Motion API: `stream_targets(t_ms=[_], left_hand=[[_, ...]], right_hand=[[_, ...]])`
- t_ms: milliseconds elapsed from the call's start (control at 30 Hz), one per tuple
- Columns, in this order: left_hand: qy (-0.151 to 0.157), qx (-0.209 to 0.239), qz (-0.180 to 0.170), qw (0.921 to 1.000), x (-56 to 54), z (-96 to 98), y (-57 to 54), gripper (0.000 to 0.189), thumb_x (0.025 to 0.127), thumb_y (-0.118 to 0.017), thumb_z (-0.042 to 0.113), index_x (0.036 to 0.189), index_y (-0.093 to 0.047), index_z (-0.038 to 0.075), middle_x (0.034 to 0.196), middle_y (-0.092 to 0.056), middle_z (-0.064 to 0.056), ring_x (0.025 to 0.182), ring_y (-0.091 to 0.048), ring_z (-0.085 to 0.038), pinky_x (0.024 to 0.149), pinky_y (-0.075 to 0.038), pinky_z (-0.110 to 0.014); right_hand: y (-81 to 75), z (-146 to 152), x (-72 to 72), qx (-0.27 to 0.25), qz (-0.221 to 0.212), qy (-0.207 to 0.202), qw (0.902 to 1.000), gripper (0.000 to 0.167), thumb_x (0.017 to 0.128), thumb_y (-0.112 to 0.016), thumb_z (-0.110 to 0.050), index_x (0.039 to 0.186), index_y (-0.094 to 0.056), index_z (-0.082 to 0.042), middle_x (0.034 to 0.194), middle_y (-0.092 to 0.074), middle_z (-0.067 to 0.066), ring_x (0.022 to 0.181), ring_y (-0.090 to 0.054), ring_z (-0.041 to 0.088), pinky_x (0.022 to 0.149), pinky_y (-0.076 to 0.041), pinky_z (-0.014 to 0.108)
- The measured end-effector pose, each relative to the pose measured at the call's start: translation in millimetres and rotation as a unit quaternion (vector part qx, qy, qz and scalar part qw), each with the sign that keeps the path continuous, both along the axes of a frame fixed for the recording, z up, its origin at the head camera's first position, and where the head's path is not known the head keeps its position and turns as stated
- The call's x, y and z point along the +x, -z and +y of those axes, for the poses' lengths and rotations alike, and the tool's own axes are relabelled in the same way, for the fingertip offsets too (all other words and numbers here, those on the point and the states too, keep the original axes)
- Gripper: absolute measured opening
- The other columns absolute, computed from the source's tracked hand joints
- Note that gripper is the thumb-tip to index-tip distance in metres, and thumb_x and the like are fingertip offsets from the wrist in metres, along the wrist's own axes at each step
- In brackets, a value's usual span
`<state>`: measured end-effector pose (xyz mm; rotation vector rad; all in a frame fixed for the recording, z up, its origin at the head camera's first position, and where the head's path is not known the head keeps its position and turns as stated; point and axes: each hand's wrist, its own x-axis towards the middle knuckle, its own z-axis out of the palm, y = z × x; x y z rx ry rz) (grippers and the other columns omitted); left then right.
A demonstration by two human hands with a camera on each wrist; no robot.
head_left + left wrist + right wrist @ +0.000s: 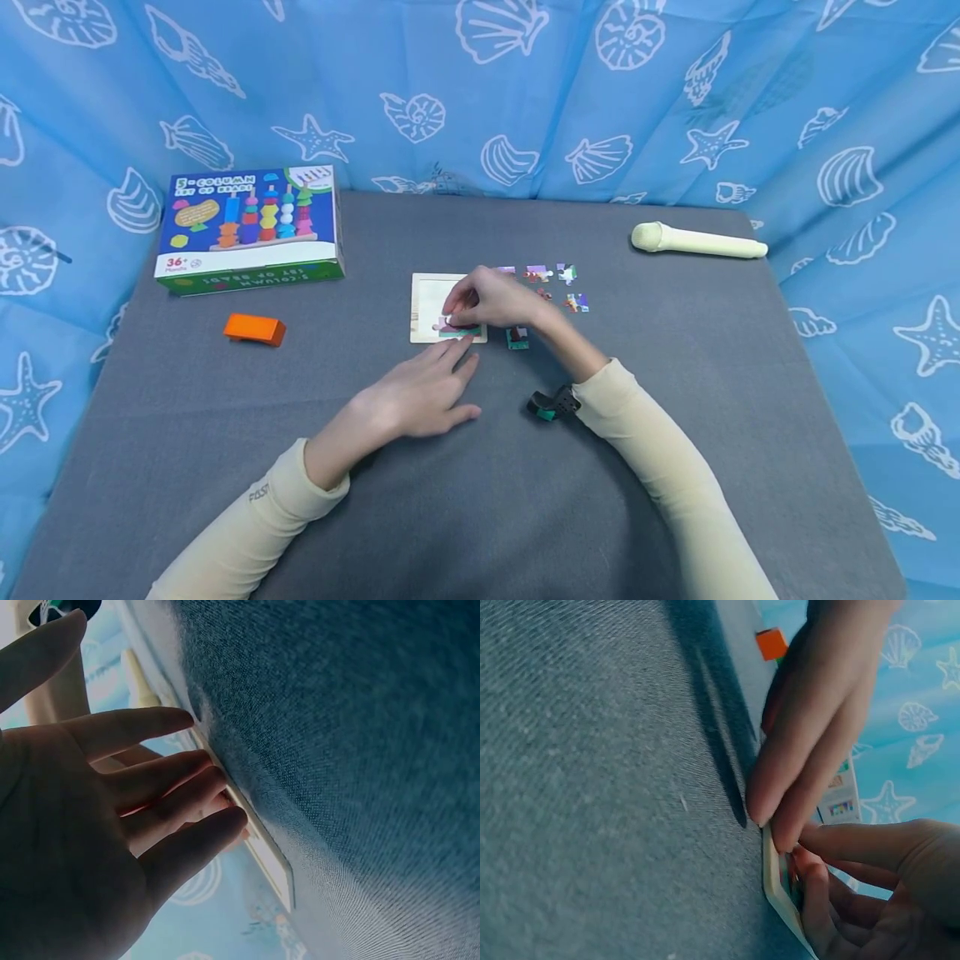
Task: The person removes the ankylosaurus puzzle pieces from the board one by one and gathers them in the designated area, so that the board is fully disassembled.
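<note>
A shallow light-wood puzzle tray [426, 292] lies mid-table, with pink and green puzzle pieces [457, 332] along its near right side. Over the tray, the right hand [495, 298] has its thumb and fingers curled together at a puzzle piece [449, 319], mostly hidden by the fingers. In the right wrist view, that same hand [885, 885] reaches inside the tray rim [771, 874]. The left hand [422, 393] has its fingers extended, their tips touching the tray's near edge; the left wrist view shows these fingers [169, 784] straight, holding nothing.
Loose jigsaw pieces [577, 302] lie right of the tray, one [517, 337] close to its corner. A bead-set box [251, 225] and an orange block [255, 329] are at left. A cream stick-like object [701, 241] lies back right. A shell-patterned curtain [420, 83] borders the table.
</note>
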<state>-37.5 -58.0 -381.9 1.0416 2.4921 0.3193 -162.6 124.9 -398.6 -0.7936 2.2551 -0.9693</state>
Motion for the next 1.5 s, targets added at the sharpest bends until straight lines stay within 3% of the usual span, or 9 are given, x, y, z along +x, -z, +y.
stream_targets(t_ms=[167,367,567,700,1267,1300,1500], left_hand=[[-0.005,-0.009,-0.02,0.9997,-1.1,0.6,-2.2,0.074,0.111,-0.06,0.047,0.162,-0.044,-0.005,0.178,-0.027,-0.025,0.167,-0.027,-0.04,0.137,-0.028,-0.052],[-0.008,-0.015,-0.035,0.9992,-1.7,0.0,-2.7,0.075,0.111,-0.058,0.048,0.163,-0.043,-0.003,0.179,-0.024,-0.024,0.169,-0.024,-0.039,0.137,-0.028,-0.052],[-0.009,-0.013,-0.027,0.9995,-1.8,-1.0,-1.6,0.074,0.111,-0.06,0.048,0.162,-0.045,-0.004,0.179,-0.026,-0.024,0.168,-0.025,-0.039,0.137,-0.029,-0.053],[-0.011,-0.017,-0.032,0.9993,-2.0,-0.8,-1.2,0.075,0.111,-0.059,0.049,0.164,-0.043,-0.002,0.18,-0.023,-0.023,0.169,-0.022,-0.039,0.136,-0.03,-0.053],[-0.015,-0.026,-0.054,0.9981,-1.9,-1.9,-3.2,0.076,0.112,-0.057,0.05,0.167,-0.038,0.001,0.183,-0.016,-0.02,0.171,-0.019,-0.037,0.138,-0.026,-0.054],[-0.017,-0.02,-0.056,0.9981,-3.0,-2.5,1.8,0.077,0.111,-0.057,0.05,0.168,-0.038,0.002,0.183,-0.015,-0.019,0.171,-0.017,-0.037,0.138,-0.025,-0.054],[-0.017,-0.014,-0.059,0.998,-3.1,-3.9,3.5,0.076,0.111,-0.058,0.049,0.167,-0.038,0.001,0.183,-0.014,-0.019,0.171,-0.016,-0.037,0.139,-0.023,-0.054]], right_hand=[[0.0,-3.4,0.8,0.011,0.005,-0.008,0.9999,0.007,0.098,-0.078,-0.008,0.102,-0.082,-0.004,0.084,-0.074,0.003,0.072,-0.06,0.008,0.067,-0.05,0.021],[-0.8,-3.2,3.0,0.002,0.005,-0.004,1.0,0.005,0.096,-0.078,-0.005,0.101,-0.08,-0.005,0.089,-0.076,0.006,0.075,-0.064,0.011,0.07,-0.054,0.023],[-2.0,1.0,6.8,-0.035,0.001,-0.002,0.9994,0.007,0.099,-0.074,-0.002,0.102,-0.08,-0.004,0.094,-0.079,0.01,0.082,-0.072,0.013,0.079,-0.061,0.026],[-3.1,8.8,9.7,-0.062,-0.014,0.021,0.9978,0.007,0.1,-0.074,-0.002,0.105,-0.08,-0.002,0.096,-0.08,0.011,0.086,-0.074,0.013,0.082,-0.062,0.026],[-10.4,89.8,26.7,-0.034,-0.026,0.099,0.9942,0.013,0.099,-0.077,-0.003,0.111,-0.079,0.001,0.102,-0.08,0.017,0.086,-0.073,0.015,0.076,-0.06,0.02],[-10.3,95.5,27.6,-0.031,-0.03,0.101,0.994,0.013,0.099,-0.077,-0.002,0.111,-0.079,0.001,0.102,-0.08,0.017,0.086,-0.074,0.014,0.077,-0.06,0.02],[-9.5,126.3,31.8,-0.01,-0.044,0.108,0.9932,0.013,0.098,-0.077,-0.001,0.111,-0.08,0.001,0.103,-0.081,0.017,0.086,-0.074,0.008,0.077,-0.061,0.02]])
